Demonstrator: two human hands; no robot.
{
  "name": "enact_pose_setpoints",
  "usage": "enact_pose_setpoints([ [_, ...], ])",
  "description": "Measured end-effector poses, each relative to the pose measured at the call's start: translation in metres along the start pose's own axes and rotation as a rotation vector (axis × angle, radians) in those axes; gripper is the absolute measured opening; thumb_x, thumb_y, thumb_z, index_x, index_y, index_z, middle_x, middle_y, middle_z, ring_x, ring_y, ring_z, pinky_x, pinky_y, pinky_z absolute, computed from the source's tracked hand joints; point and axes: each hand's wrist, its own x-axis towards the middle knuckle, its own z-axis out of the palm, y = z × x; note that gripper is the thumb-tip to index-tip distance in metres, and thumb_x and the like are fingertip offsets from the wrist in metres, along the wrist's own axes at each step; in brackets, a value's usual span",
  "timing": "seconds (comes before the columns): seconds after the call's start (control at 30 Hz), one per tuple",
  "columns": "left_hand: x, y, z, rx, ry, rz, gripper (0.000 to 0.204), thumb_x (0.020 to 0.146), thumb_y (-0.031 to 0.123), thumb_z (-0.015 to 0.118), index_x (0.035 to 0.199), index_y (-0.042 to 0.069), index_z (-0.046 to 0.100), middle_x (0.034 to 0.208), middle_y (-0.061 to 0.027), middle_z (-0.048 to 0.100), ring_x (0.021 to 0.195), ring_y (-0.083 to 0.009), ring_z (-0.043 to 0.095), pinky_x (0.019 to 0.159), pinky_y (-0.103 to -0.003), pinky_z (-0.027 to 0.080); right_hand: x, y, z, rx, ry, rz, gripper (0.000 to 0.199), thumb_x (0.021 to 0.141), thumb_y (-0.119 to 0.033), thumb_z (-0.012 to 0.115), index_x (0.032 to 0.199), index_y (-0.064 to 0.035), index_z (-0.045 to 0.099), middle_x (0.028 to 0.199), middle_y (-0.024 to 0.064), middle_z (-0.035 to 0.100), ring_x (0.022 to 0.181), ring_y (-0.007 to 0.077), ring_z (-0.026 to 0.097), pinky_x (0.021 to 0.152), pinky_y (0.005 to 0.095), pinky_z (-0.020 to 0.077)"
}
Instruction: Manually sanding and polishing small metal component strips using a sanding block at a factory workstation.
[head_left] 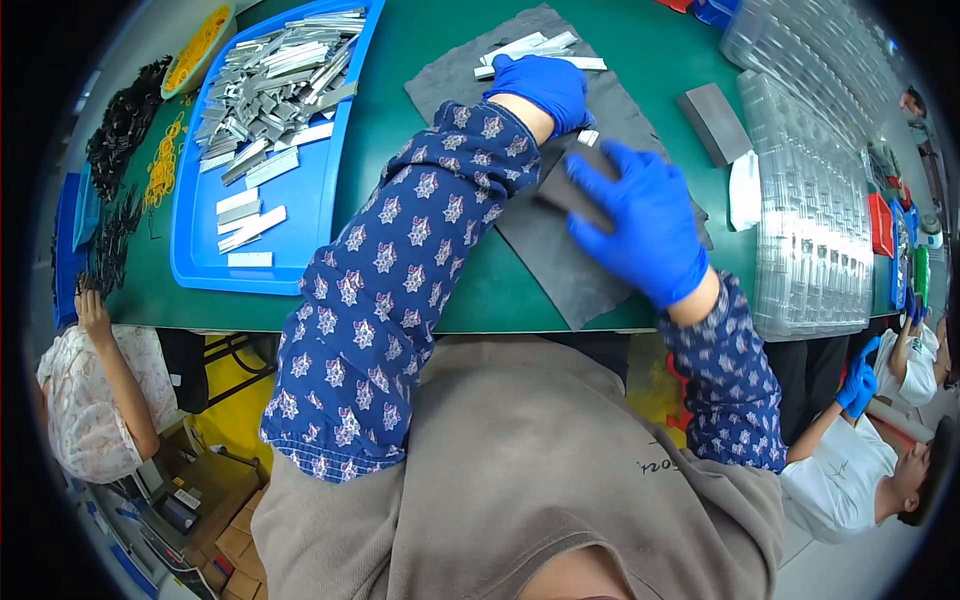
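Note:
A dark grey sheet [560,265] lies on the green table in front of me. My left hand [543,88], in a blue glove, is closed over the sheet with its fingers mostly hidden. The end of a silvery metal strip [589,137] pokes out beside its fingertips. Just beyond that hand rest several more metal strips [528,46]. My right hand [645,225], also gloved in blue and slightly blurred, has its thumb and fingers around a dark block [572,180], close to the strip's end.
A blue tray [190,235] of loose metal strips stands at left, with yellow bands [163,165] and black pieces [125,120] beyond it. At right are another grey block [715,124], a white packet [744,190] and stacked clear plastic trays [812,230]. Other people work on both sides.

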Motion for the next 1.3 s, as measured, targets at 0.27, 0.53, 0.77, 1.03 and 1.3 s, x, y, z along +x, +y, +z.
enact_pose_setpoints([
  [0.27,0.003,0.003,0.01,0.005,0.066,-0.028,0.039,0.073,0.056,0.069,0.092,0.022,0.074,0.089,-0.0046,0.07,0.088,-0.0274,0.066,0.086,-0.047,0.039,-0.022,-0.022,0.003,0.084,-0.018,-0.112,0.055,0.071,-0.029,0.072,0.124,-0.0168,0.062,0.127,0.0187,0.054,0.106,0.0354,0.055,0.088,0.0432,0.0427],
  [0.53,-0.011,-0.003,0.008,-0.043,0.133,0.014,0.034,0.078,0.051,0.065,0.091,0.02,0.072,0.086,-0.0059,0.069,0.088,-0.0286,0.065,0.086,-0.049,0.038,-0.029,0.032,-0.012,0.263,0.125,0.033,0.059,0.072,-0.02,0.074,0.129,-0.0138,0.06,0.13,0.0189,0.054,0.113,0.0355,0.053,0.1,0.0415,0.0408],
  [0.77,-0.061,-0.018,0.018,-0.341,0.303,0.172,0.032,0.074,0.044,0.066,0.079,0.012,0.07,0.08,-0.0121,0.066,0.079,-0.0305,0.064,0.069,-0.045,0.047,-0.033,0.07,-0.004,0.317,0.253,0.213,0.056,0.078,-0.019,0.074,0.131,-0.0117,0.058,0.129,0.0215,0.054,0.115,0.0363,0.053,0.1,0.0414,0.0426],
  [1.03,-0.111,0.002,0.053,-0.228,0.505,0.163,0.033,0.069,0.038,0.074,0.084,0.012,0.061,0.087,-0.0077,0.055,0.085,-0.0278,0.056,0.073,-0.043,0.039,-0.018,0.072,0.012,0.279,0.259,0.249,0.056,0.079,-0.016,0.074,0.132,-0.0105,0.057,0.131,0.0185,0.054,0.119,0.0334,0.052,0.102,0.0391,0.0408],
  [1.3,-0.11,0.002,0.056,-0.297,0.533,0.182,0.023,0.075,0.031,0.069,0.081,0.01,0.063,0.08,-0.0087,0.055,0.078,-0.0278,0.057,0.07,-0.042,0.04,0.004,0.075,0.021,0.296,0.308,0.221,0.056,0.078,-0.02,0.075,0.131,-0.0118,0.058,0.131,0.0184,0.054,0.117,0.0343,0.053,0.101,0.04,0.0415],
])
